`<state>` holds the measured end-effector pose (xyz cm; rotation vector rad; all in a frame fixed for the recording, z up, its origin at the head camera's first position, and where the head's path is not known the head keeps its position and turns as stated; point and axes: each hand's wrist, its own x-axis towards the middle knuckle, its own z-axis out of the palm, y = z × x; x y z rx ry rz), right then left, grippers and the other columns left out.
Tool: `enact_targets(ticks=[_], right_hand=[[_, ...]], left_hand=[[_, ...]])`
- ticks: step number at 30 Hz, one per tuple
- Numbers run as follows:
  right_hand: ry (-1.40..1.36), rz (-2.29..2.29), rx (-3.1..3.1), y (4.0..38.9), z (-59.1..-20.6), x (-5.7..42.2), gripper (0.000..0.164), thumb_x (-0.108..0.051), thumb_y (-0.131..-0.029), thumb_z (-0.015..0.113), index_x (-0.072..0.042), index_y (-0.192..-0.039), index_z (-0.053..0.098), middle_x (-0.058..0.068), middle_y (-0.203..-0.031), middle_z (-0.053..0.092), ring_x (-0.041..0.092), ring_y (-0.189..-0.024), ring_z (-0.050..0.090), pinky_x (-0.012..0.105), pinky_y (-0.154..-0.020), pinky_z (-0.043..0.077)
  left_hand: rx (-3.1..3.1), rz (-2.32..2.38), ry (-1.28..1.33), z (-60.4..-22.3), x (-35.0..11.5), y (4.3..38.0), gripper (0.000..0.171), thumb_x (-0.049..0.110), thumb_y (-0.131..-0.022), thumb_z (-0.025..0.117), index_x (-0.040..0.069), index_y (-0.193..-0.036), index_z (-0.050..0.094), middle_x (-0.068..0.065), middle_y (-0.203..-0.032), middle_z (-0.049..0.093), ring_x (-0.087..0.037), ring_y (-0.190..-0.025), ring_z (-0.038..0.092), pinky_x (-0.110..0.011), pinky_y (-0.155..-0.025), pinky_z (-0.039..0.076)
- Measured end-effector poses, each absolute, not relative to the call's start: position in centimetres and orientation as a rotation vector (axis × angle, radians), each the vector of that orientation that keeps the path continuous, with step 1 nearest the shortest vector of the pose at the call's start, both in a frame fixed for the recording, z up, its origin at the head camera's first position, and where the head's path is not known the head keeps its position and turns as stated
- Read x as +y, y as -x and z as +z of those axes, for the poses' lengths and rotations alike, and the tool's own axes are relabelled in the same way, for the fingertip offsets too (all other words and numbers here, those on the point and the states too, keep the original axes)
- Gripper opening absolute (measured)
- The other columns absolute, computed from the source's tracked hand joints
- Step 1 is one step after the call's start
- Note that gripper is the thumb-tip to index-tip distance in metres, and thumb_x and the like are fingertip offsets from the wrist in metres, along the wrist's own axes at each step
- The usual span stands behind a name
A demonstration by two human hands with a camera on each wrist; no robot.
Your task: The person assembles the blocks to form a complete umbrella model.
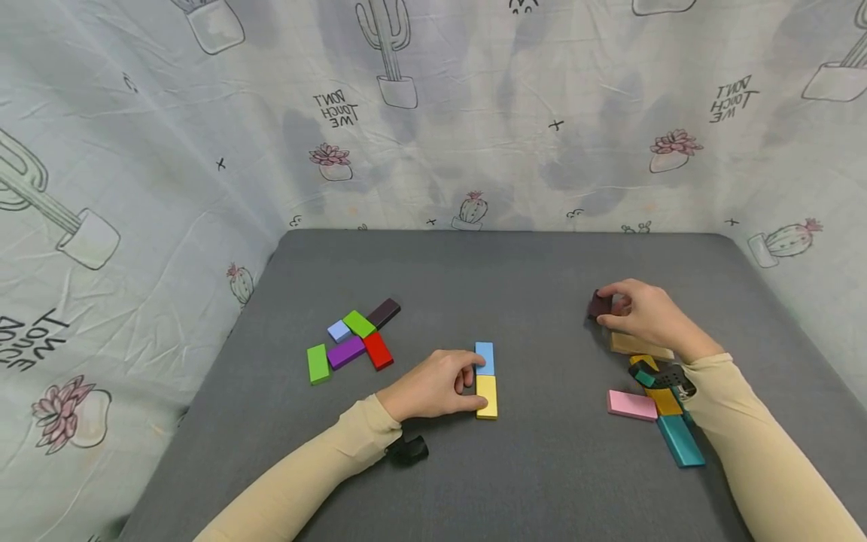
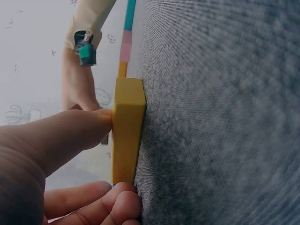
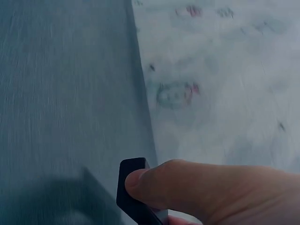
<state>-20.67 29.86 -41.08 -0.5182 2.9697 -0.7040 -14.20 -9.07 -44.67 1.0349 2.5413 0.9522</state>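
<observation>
My left hand (image 1: 436, 385) rests at a yellow block (image 1: 486, 397) and a light blue block (image 1: 484, 357) lying end to end. Its thumb touches the yellow block, its index fingertip the blue one; the other fingers bend beside them. The left wrist view shows the thumb on the yellow block (image 2: 127, 126) and hides most of the blue one. At the right, my right hand (image 1: 643, 310) pinches a dark brown block (image 1: 599, 305) between thumb and fingers. The right wrist view shows the thumb on this dark block (image 3: 136, 197); its far side is hidden.
Left on the grey table (image 1: 433, 278) lies a group with a purple block (image 1: 346, 351), a red block (image 1: 378, 351), green, pale blue and dark ones. Below my right hand lie a tan block (image 1: 640, 345), a pink block (image 1: 632, 405), orange and a teal block (image 1: 680, 441).
</observation>
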Motion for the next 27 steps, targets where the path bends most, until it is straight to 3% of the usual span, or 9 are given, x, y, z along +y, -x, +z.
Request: enact_targets(ticks=[10, 17, 27], right_hand=[[0.682, -0.758, 2.895, 21.3, -41.5, 24.0, 0.041, -0.015, -0.091, 0.08, -0.001, -0.128, 0.069, 0.019, -0.122, 0.067, 0.031, -0.1, 0.068, 0.047, -0.078, 0.056], [0.747, -0.741, 2.87, 21.8, -42.0, 21.1, 0.04, -0.013, -0.089, 0.081, 0.0, -0.126, 0.07, 0.015, -0.114, 0.067, 0.023, -0.09, 0.063, 0.039, -0.074, 0.05], [0.795, -0.763, 2.824, 22.1, -42.1, 18.1, 0.041, -0.015, -0.091, 0.081, -0.002, -0.127, 0.07, 0.015, -0.12, 0.067, 0.022, -0.092, 0.062, 0.041, -0.077, 0.052]], left_hand=[[2.526, 0.959, -1.009, -44.6, -9.0, 14.2, 0.05, 0.023, -0.089, 0.084, 0.002, -0.13, 0.065, 0.003, -0.086, 0.061, -0.002, -0.07, 0.05, -0.017, -0.07, 0.048], [2.524, 0.959, -1.004, -44.6, -9.0, 14.3, 0.049, 0.023, -0.089, 0.084, 0.002, -0.129, 0.066, 0.002, -0.086, 0.061, -0.002, -0.07, 0.05, -0.018, -0.07, 0.048], [2.519, 0.957, -1.006, -44.5, -9.0, 14.4, 0.049, 0.023, -0.089, 0.084, 0.002, -0.129, 0.066, 0.002, -0.086, 0.062, -0.002, -0.069, 0.051, -0.018, -0.068, 0.047]])
